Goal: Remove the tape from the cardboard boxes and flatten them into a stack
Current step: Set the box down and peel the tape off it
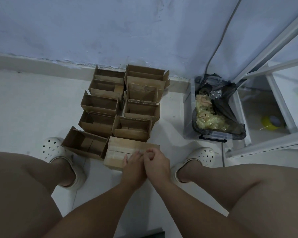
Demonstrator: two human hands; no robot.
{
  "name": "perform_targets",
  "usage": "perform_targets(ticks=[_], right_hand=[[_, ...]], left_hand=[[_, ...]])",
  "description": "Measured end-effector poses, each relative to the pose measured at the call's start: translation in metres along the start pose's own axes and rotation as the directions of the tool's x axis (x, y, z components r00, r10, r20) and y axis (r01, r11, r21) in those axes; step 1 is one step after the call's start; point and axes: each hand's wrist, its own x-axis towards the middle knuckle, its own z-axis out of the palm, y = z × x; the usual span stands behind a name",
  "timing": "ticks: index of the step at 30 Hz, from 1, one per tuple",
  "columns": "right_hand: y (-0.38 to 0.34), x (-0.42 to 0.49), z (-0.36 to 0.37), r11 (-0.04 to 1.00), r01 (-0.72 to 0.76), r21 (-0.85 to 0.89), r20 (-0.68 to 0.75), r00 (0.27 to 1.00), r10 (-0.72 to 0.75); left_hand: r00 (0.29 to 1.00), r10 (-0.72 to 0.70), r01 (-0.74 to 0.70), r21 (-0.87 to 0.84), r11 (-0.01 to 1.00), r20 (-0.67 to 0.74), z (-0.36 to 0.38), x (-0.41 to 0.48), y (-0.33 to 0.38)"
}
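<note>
A closed cardboard box (pixel 120 150) sealed with clear tape (pixel 118 152) lies on the floor between my feet. My left hand (pixel 133 166) rests flat on the box's top near its right part, fingers straight. My right hand (pixel 156 162) is right beside it with curled fingers pinching at the tape near the box's right end. Behind this box, several open cardboard boxes (pixel 122 102) stand in two rows reaching back to the wall, their flaps up.
A clear plastic bin (pixel 212 134) lined with a dark bag, holding crumpled tape, stands to the right. A white metal shelf frame (pixel 268 145) is further right with a yellow tape roll (pixel 271 122) under it. A grey cable (pixel 218 47) runs down the wall.
</note>
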Motion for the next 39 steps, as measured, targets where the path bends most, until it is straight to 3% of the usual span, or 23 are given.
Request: perform_targets(ticks=[3,6,8,11,15,19,20,21,23,25,26,27,29,31,32,33,34,35,36,37,39], right_hand=[[0.004,0.007,-0.003,0.995,-0.035,0.090,-0.107,0.993,0.045],[0.019,0.018,-0.015,0.996,-0.082,-0.033,-0.201,0.977,0.073],[0.028,0.021,-0.019,0.959,0.027,-0.283,-0.106,0.993,-0.060],[0.038,0.018,-0.011,0.772,0.307,-0.557,0.118,0.949,-0.293],[0.056,0.011,0.002,0.669,0.406,-0.622,0.302,0.913,-0.273],[0.064,0.011,0.000,0.493,0.477,-0.728,0.390,0.879,-0.274],[0.063,0.010,0.000,0.475,0.487,-0.733,0.401,0.874,-0.275],[0.061,0.009,0.001,0.465,0.490,-0.737,0.411,0.872,-0.267],[0.058,0.008,0.002,0.444,0.493,-0.748,0.425,0.870,-0.249],[0.055,0.008,0.003,0.423,0.493,-0.761,0.427,0.870,-0.245],[0.052,0.007,0.004,0.419,0.485,-0.768,0.422,0.875,-0.239],[0.049,0.007,0.004,0.424,0.474,-0.772,0.415,0.881,-0.228],[0.044,0.006,0.006,0.453,0.458,-0.765,0.410,0.888,-0.207],[0.040,0.003,0.007,0.467,0.461,-0.755,0.421,0.886,-0.194],[0.040,0.002,0.007,0.459,0.464,-0.758,0.429,0.884,-0.185],[0.040,0.001,0.007,0.447,0.466,-0.764,0.436,0.883,-0.176],[0.040,0.000,0.007,0.435,0.467,-0.770,0.439,0.882,-0.170],[0.040,-0.001,0.007,0.426,0.466,-0.776,0.438,0.883,-0.168],[0.039,-0.002,0.006,0.420,0.465,-0.780,0.436,0.884,-0.168],[0.038,-0.002,0.006,0.421,0.464,-0.779,0.435,0.884,-0.170],[0.035,-0.003,0.006,0.441,0.471,-0.764,0.442,0.880,-0.174]], left_hand=[[0.993,-0.081,0.067,-0.158,0.985,-0.085,-0.002,0.007,0.007],[0.973,-0.204,0.162,-0.312,0.936,-0.108,-0.006,0.010,0.014],[0.965,-0.233,0.168,-0.396,0.903,-0.121,-0.009,0.009,0.015],[0.973,-0.203,0.148,-0.375,0.915,-0.110,-0.009,0.009,0.013],[0.985,-0.132,0.095,-0.297,0.950,-0.110,-0.006,0.012,0.005],[0.959,-0.255,0.185,-0.415,0.891,-0.120,-0.010,0.013,0.005],[0.938,-0.333,0.233,-0.537,0.810,-0.096,-0.013,0.014,0.004],[0.902,-0.429,0.288,-0.691,0.663,-0.037,-0.019,0.017,0.003],[0.810,-0.570,0.317,-0.922,0.223,0.141,-0.031,0.023,-0.004],[0.775,-0.542,0.274,-0.945,-0.178,0.326,-0.038,0.024,-0.012],[0.776,-0.487,0.272,-0.909,-0.316,0.402,-0.040,0.020,-0.015],[0.780,-0.439,0.286,-0.877,-0.386,0.447,-0.040,0.017,-0.018],[0.794,-0.385,0.308,-0.857,-0.413,0.471,-0.041,0.011,-0.023],[0.813,-0.339,0.343,-0.860,-0.378,0.473,-0.047,0.009,-0.025],[0.821,-0.339,0.374,-0.881,-0.289,0.459,-0.051,0.010,-0.025],[0.832,-0.361,0.413,-0.905,-0.103,0.421,-0.055,0.012,-0.024],[0.846,-0.409,0.444,-0.877,0.183,0.342,-0.057,0.016,-0.024],[0.871,-0.445,0.433,-0.756,0.490,0.210,-0.057,0.019,-0.023],[0.896,-0.439,0.390,-0.580,0.716,0.060,-0.058,0.020,-0.023],[0.910,-0.414,0.363,-0.414,0.835,-0.037,-0.059,0.021,-0.023],[0.922,-0.376,0.361,-0.146,0.921,-0.092,-0.057,0.020,-0.028]])
